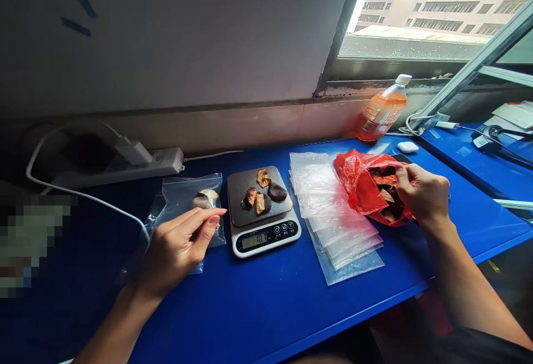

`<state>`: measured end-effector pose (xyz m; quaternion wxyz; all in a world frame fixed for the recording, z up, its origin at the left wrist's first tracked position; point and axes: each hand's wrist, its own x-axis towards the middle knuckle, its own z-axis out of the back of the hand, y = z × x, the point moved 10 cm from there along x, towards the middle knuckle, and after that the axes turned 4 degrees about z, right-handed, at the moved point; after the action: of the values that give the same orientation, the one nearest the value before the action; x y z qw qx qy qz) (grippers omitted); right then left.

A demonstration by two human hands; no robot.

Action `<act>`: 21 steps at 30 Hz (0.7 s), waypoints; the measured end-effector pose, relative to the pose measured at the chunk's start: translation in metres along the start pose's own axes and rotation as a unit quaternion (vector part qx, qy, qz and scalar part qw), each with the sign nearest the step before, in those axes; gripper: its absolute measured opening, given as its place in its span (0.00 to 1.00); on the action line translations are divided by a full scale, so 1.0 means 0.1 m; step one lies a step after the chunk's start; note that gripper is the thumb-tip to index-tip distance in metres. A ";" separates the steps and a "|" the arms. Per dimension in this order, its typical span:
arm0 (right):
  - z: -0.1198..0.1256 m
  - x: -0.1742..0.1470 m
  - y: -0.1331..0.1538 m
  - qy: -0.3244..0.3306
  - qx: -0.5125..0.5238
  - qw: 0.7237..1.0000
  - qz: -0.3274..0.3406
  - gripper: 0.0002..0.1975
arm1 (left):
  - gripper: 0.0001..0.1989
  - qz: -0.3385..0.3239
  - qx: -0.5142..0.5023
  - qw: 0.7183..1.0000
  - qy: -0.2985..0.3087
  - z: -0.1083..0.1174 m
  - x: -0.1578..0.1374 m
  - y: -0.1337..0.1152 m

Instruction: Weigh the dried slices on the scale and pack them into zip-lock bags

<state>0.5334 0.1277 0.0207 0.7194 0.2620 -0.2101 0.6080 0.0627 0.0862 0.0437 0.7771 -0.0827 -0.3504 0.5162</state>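
Note:
My right hand (425,193) grips the rim of a red plastic bag (346,178), its mouth open and dried brown pieces (388,194) inside. My left hand (179,247) hovers left of a digital kitchen scale (266,236), thumb and forefinger drawn together; nothing shows between them. Several dried pieces, some dark-skinned and some tan (260,203), lie on the scale's plate, and its display reads about 10.7. Beneath and behind my left hand lies a clear zip bag (179,189) with a pale round metallic-looking object (205,198) on or in it, partly hidden.
A fanned stack of clear zip bags (333,225) lies between scale and red bag on the blue table (266,308). Behind stand an orange drink bottle (383,108) and a white earphone case (407,147). A power strip (164,161) and white cable (100,201) are at left.

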 end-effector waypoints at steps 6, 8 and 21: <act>0.10 0.15 -0.03 -0.057 0.007 0.998 -0.002 0.05 | 0.10 -0.022 0.016 1.000 0.006 -0.01 -0.03 -0.01; 0.22 0.21 0.12 -0.078 0.020 0.997 0.011 0.05 | 0.10 -0.025 0.017 1.000 0.006 -0.01 -0.03 -0.01; -1.23 0.71 2.10 0.338 0.094 0.893 0.281 0.14 | 0.11 -0.050 0.026 0.998 -0.003 0.06 -0.04 -0.09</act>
<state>0.3369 0.2860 -0.0053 0.5182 0.0371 0.0387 0.8536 0.0650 0.0769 0.0503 0.8026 -0.0430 -0.3431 0.4861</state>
